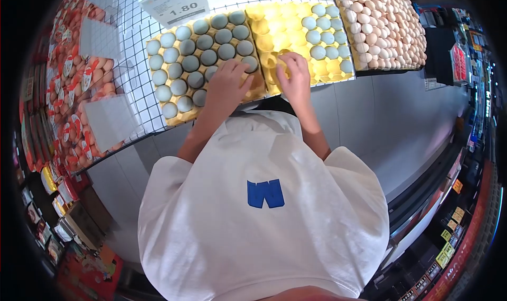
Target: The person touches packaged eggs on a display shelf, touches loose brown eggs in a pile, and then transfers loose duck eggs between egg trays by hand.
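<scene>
My left hand (227,87) reaches over the lower right part of a cardboard tray (259,88) filled mostly with blue-green eggs (209,56). Its fingers are apart, with the thumb to the right, close to an egg (250,64); whatever lies under the palm is hidden. Over the near left part of a yellow egg tray (264,27), my right hand (296,76) has its thumb and fingers curled together. A yellow curved edge shows at its fingertips, and I cannot make out what they grip. Pale blue-green eggs (327,37) fill the right side of this tray.
Brown eggs (383,29) are stacked in a tray at the right. A price sign (177,6) reading 1.80 stands behind the trays. Packed eggs with red labels (74,90) and clear plastic sheets (108,121) lie to the left of the white wire grid (138,82).
</scene>
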`<state>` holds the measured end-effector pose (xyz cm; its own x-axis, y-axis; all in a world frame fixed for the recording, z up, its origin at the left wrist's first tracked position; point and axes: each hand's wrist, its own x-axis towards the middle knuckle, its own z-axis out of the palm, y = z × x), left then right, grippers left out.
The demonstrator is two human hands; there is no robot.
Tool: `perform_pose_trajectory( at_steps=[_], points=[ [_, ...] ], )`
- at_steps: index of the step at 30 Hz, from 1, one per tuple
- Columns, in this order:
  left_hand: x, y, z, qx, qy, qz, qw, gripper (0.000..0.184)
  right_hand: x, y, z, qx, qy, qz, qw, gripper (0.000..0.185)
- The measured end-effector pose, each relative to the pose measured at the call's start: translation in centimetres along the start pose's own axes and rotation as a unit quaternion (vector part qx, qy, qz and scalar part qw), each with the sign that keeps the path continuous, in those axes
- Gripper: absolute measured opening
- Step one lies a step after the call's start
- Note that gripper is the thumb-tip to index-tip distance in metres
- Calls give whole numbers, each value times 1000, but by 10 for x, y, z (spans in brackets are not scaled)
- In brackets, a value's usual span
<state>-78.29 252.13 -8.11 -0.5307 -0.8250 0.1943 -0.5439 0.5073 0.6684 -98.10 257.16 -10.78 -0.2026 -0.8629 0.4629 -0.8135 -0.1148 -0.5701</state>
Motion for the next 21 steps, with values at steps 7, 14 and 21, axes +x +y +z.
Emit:
perform_pose_trajectory(
  at_steps=[7, 14, 21],
  points=[
    [94, 63, 120, 5, -22, 118, 993, 31, 18, 105, -71, -169, 26, 65, 983, 32],
    [124, 89, 175, 109, -60, 79, 989, 39, 29, 154, -95, -110, -101, -22, 989, 38],
    [119, 93, 163, 26, -18, 51, 998, 36, 44, 170, -101, -72, -157, -97, 980, 38]
  ],
)
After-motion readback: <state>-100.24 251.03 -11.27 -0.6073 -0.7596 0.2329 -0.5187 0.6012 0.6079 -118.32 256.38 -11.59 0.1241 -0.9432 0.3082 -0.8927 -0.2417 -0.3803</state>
